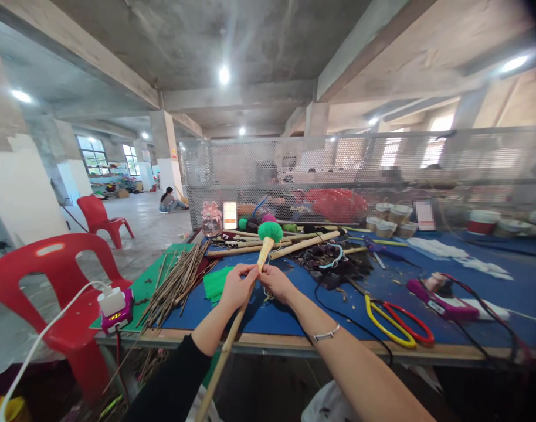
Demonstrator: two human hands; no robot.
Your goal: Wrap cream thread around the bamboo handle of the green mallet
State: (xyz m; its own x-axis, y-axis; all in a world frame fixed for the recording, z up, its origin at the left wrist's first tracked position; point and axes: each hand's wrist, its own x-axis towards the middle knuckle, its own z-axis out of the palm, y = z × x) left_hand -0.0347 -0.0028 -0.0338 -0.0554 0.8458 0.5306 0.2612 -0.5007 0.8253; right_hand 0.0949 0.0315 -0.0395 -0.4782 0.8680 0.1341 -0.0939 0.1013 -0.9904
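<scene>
A long bamboo stick (224, 358) slants up from below the table edge, with a round green head (270, 232) at its far end. Just under that head, a pale yellow wrapping (264, 253) winds around the stick. My left hand (238, 285) is closed around the stick below the wrapping, thumb towards the middle. My right hand (274, 283) pinches at the wrapping's lower end, its fingertips close to the left thumb. What exactly lies between the right fingertips is partly hidden. Green sheet material (217, 285) lies left of my hands.
Thin brown twigs (173, 287) are piled on the left. Yellow-and-red-handled scissors (393, 321), a glue gun (377, 247) and a purple power strip (444, 302) with cables lie right. Bamboo sticks lie behind my hands, before a perforated metal screen (250, 161). Red chairs (52, 252) stand left.
</scene>
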